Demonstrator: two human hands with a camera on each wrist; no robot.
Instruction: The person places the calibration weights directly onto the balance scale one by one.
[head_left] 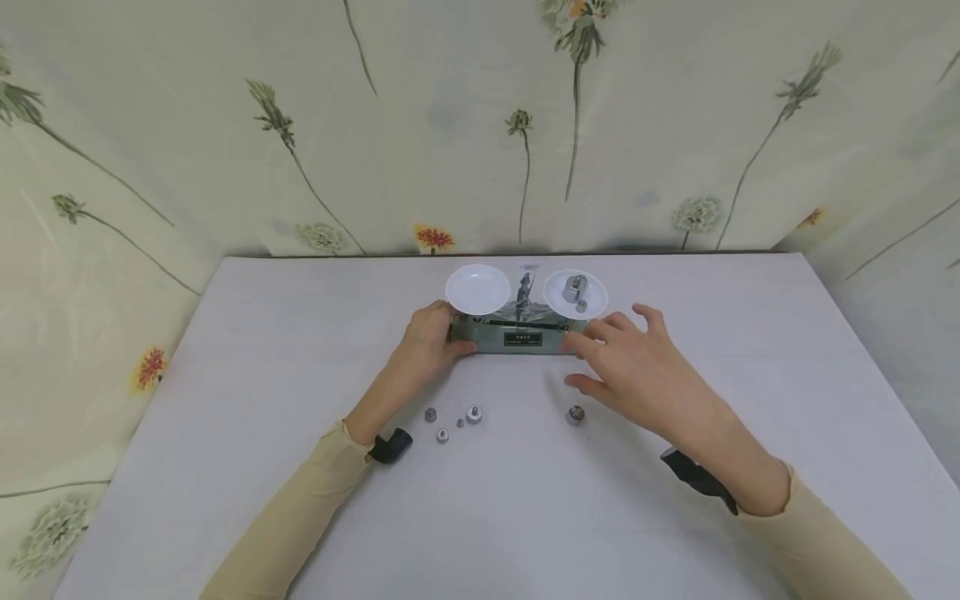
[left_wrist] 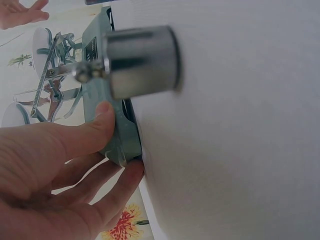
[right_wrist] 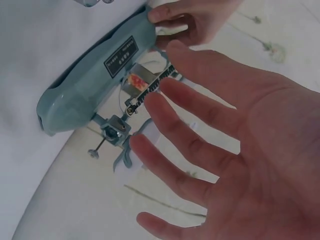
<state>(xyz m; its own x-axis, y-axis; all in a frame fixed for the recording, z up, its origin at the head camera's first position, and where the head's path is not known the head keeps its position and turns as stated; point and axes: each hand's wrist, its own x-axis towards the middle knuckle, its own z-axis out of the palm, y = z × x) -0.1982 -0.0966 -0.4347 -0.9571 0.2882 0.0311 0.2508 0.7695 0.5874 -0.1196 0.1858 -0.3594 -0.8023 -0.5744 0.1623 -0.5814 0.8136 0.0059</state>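
Between the left hand (head_left: 426,340) and right hand (head_left: 637,367) stands a balance scale (head_left: 522,339). The left grips its left end, thumb on the front; the right, fingers spread and holding nothing, hangs beside the other end; whether it touches, I cannot tell. The head view shows metal weights (head_left: 575,288) in the right dish (head_left: 555,300), which the right-wrist view leaves out.

A pale, whitish table (head_left: 480,533) widens from its straight far edge, a little above the middle of the head view, down to the bottom of the frame. Directly on it stand a green-based balance scale (head_left: 491,336) near the centre, four small metal weights (head_left: 474,414) clustered just below and left, and a single weight (head_left: 575,416) right of centre.
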